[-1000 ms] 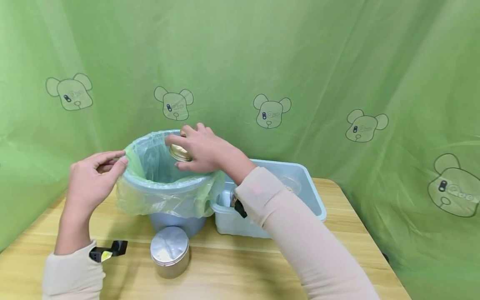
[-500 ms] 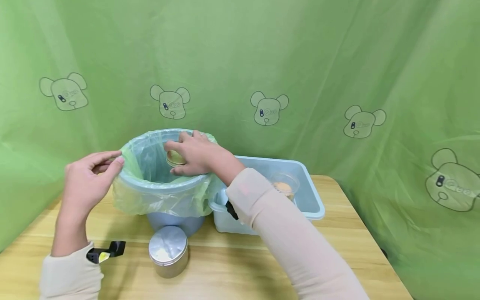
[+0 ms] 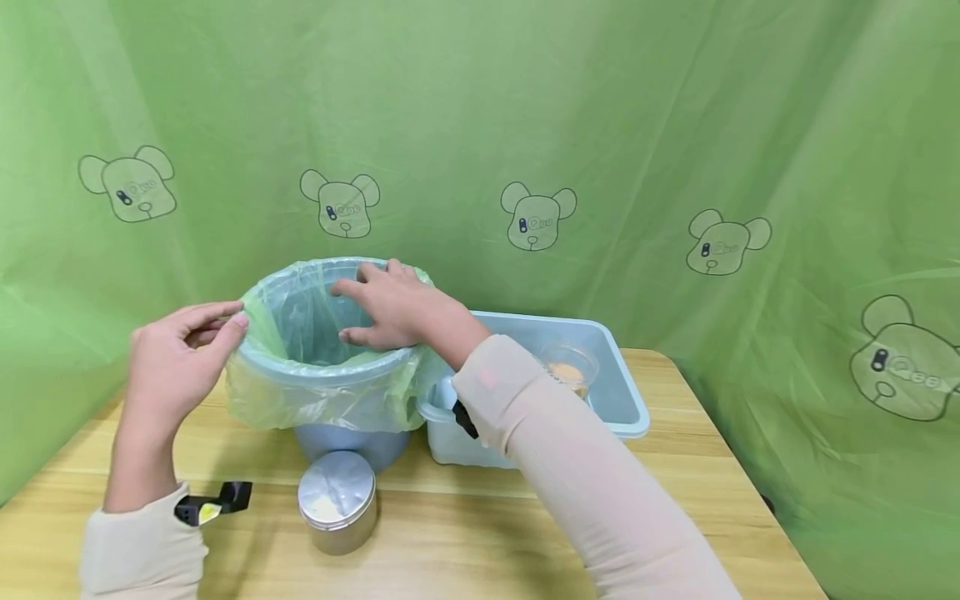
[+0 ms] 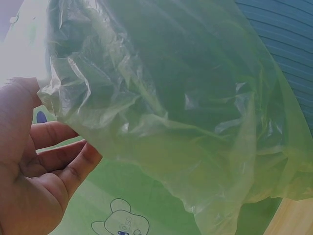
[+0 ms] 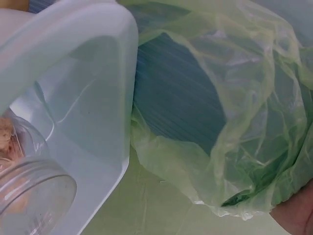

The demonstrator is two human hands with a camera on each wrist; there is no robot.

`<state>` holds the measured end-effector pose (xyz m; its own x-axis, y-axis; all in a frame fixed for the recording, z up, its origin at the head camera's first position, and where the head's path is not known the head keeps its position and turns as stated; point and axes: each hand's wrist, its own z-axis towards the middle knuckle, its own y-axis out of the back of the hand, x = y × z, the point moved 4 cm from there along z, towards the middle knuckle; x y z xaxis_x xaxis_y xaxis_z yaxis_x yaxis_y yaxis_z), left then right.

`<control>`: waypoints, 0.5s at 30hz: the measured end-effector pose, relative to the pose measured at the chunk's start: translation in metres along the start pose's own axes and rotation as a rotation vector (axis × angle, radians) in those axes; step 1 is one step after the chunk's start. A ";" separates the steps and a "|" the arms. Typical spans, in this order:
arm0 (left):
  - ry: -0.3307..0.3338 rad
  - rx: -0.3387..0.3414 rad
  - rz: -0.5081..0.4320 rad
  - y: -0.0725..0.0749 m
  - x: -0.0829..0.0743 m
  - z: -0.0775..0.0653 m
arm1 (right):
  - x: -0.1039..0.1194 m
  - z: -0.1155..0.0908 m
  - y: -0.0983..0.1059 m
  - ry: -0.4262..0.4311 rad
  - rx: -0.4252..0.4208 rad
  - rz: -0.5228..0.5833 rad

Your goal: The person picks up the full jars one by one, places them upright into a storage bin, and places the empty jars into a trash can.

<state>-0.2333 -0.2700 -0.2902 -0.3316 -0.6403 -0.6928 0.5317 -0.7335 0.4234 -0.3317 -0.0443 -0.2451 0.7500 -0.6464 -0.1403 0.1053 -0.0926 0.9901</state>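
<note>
A blue bin (image 3: pixel 352 446) stands on the table, lined with a thin green plastic bag (image 3: pixel 315 400) folded over its rim. At the left of that rim, my left hand (image 3: pixel 176 367) pinches the bag between thumb and forefinger; the left wrist view shows the bag (image 4: pixel 161 122) hanging beside the curled fingers. Over the right part of the bin's mouth is my right hand (image 3: pixel 397 308), its fingers spread and nothing held between them. Only a bit of the right hand (image 5: pixel 296 210) appears at the corner of the right wrist view. The bottom of the bin is hidden.
A silver lidded tin (image 3: pixel 337 504) stands in front of the bin. Right of the bin, a light blue plastic tub (image 3: pixel 622 383) contains clear jars, one clear jar (image 3: pixel 568 367) with light brown contents. A green curtain (image 3: pixel 465 108) hangs behind the table.
The gold-rimmed round container in my right hand was lowered into the bin's mouth and let go; it is now out of sight. My left hand keeps its pinch on the bag.
</note>
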 end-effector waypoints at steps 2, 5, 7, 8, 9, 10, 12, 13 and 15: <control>0.000 0.002 0.002 0.000 0.000 0.000 | 0.000 0.000 0.001 0.002 -0.017 -0.011; 0.000 0.002 0.001 0.000 0.001 0.000 | 0.000 -0.002 0.004 0.004 -0.043 -0.037; 0.002 0.001 0.000 0.000 0.001 0.000 | -0.001 -0.004 0.007 0.006 -0.052 -0.049; 0.002 0.001 0.000 0.000 0.001 0.000 | -0.002 -0.005 0.009 0.008 -0.057 -0.053; 0.003 0.001 0.002 0.000 0.001 0.000 | -0.002 -0.006 0.010 0.010 -0.065 -0.056; 0.004 0.001 0.004 0.000 0.001 0.000 | -0.003 -0.008 0.012 0.013 -0.072 -0.059; 0.005 0.001 0.009 0.000 0.001 0.000 | -0.003 -0.011 0.016 0.025 -0.089 -0.066; 0.006 0.001 0.013 -0.001 0.001 0.000 | -0.003 -0.013 0.018 0.031 -0.098 -0.071; 0.008 0.002 0.020 -0.001 0.001 -0.001 | -0.003 -0.017 0.022 0.043 -0.115 -0.089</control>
<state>-0.2335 -0.2697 -0.2917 -0.3148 -0.6533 -0.6885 0.5365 -0.7209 0.4388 -0.3209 -0.0317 -0.2230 0.7616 -0.6061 -0.2294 0.2447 -0.0588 0.9678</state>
